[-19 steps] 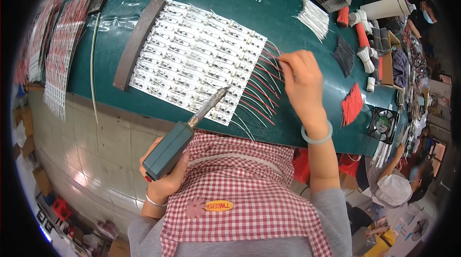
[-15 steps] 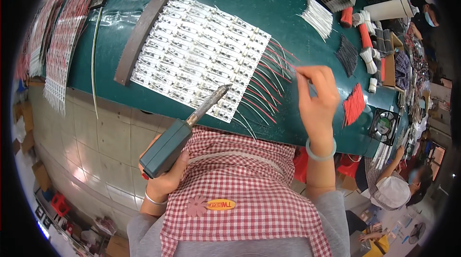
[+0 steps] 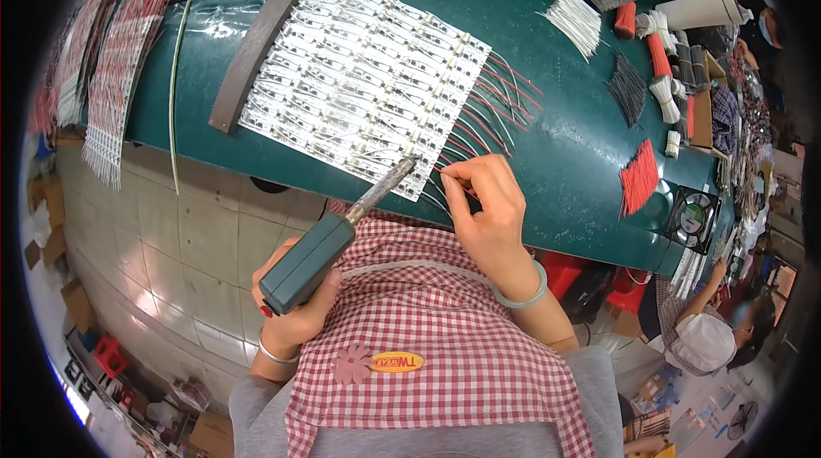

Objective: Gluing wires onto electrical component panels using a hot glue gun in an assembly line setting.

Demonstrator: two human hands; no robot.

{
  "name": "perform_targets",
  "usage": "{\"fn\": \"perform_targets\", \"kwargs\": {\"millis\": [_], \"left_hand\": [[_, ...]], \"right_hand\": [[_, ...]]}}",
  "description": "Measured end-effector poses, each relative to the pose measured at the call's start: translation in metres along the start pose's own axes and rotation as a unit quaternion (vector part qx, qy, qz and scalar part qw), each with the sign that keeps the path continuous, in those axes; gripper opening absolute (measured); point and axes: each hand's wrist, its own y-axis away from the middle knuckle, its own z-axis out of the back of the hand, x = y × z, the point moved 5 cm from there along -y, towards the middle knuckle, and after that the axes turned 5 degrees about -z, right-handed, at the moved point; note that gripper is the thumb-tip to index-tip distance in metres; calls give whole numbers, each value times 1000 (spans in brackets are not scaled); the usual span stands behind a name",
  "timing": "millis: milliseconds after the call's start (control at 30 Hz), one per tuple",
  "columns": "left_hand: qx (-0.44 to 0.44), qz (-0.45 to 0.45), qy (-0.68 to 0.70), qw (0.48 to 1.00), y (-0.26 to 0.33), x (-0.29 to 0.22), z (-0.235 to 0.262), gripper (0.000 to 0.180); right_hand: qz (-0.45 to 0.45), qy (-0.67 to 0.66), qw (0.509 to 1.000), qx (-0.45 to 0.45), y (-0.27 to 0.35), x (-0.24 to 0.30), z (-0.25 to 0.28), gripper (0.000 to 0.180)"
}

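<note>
A white panel of small circuit boards (image 3: 342, 56) lies on the green table, rows of dark parts and thin white wires across it. Red, white and dark wires (image 3: 505, 103) fan out from its right edge. My left hand (image 3: 299, 317) is wrapped round the dark green handle of a soldering iron (image 3: 310, 261). The iron's tip rests at or just above the panel's lower right part; contact cannot be made out. My right hand (image 3: 492, 206) is closed in a pinch beside that edge, on a thin red wire (image 3: 439, 169) mostly hidden by the fingers.
A brown bar (image 3: 261, 52) lies along the panel's left edge. Wired panels (image 3: 124, 73) hang over the table's left side. Bundles of white (image 3: 573, 20), black (image 3: 627, 90) and red wires (image 3: 639, 177) lie at right, near a small fan (image 3: 691, 218). A co-worker (image 3: 705, 338) sits at far right.
My right hand has moved left and nearer to me, from the outer wire ends to the panel's lower right edge. The iron's tip has shifted slightly right as the view moved a little.
</note>
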Motion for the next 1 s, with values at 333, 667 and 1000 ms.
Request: {"fn": "perform_targets", "kwargs": {"millis": [333, 667, 1000], "left_hand": [[20, -49, -35, 998, -3, -6, -4, 25], [11, -60, -24, 998, -7, -7, -9, 23], [-6, -23, -13, 1000, 6, 6, 1, 23]], "right_hand": [[5, 10, 1000, 17, -2, 1, -3, 16], [12, 18, 1000, 15, -2, -1, -3, 16], [16, 6, 1000, 6, -2, 1, -5, 16]]}}
